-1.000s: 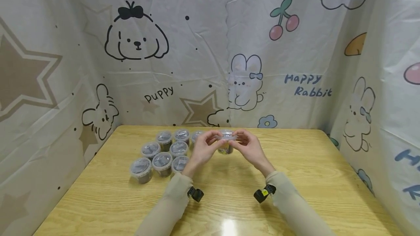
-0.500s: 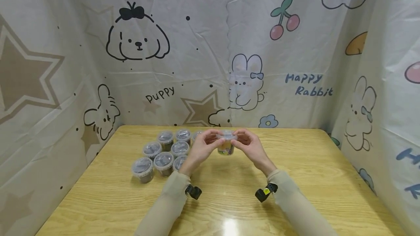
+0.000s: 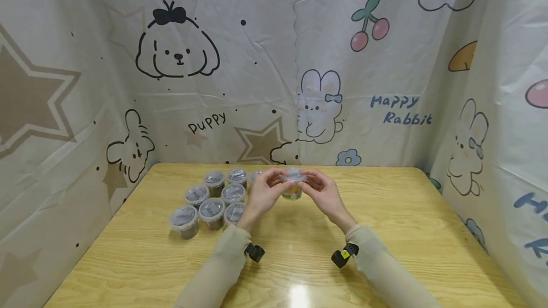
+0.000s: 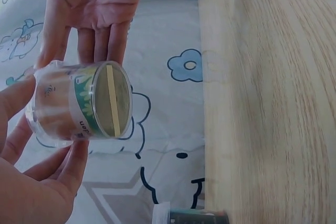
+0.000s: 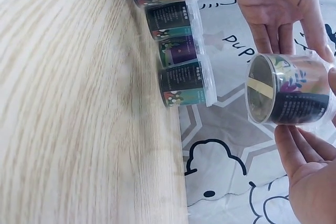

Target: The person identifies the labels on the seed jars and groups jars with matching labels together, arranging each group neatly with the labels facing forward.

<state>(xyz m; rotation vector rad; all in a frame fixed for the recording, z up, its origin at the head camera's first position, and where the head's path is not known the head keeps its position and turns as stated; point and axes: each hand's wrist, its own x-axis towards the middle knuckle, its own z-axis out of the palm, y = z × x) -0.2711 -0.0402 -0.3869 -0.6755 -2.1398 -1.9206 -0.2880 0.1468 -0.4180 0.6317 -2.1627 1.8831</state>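
Note:
A clear plastic tub (image 3: 292,195) with a lid and a printed label is held up over the far part of the table, between both hands. My left hand (image 3: 264,195) grips its lid end from the left, and my right hand (image 3: 324,195) does so from the right, thumbs towards me. From the left wrist, the tub (image 4: 58,100) shows an orange, white and green label and a light strip across its base. On its other side, seen from the right wrist, the tub (image 5: 296,90) has a dark text panel. Fingers cover part of the lid rim.
Several similar lidded tubs (image 3: 211,208) stand grouped on the wooden table (image 3: 364,270), left of my hands; my left arm partly covers some. A printed cloth (image 3: 257,61) hangs behind the table's back edge and along both sides.
Both hands keep their grip on the tub and stay in nearly the same place. The tub turns or tilts slightly, so its label shows differently. The standing tubs have not moved.

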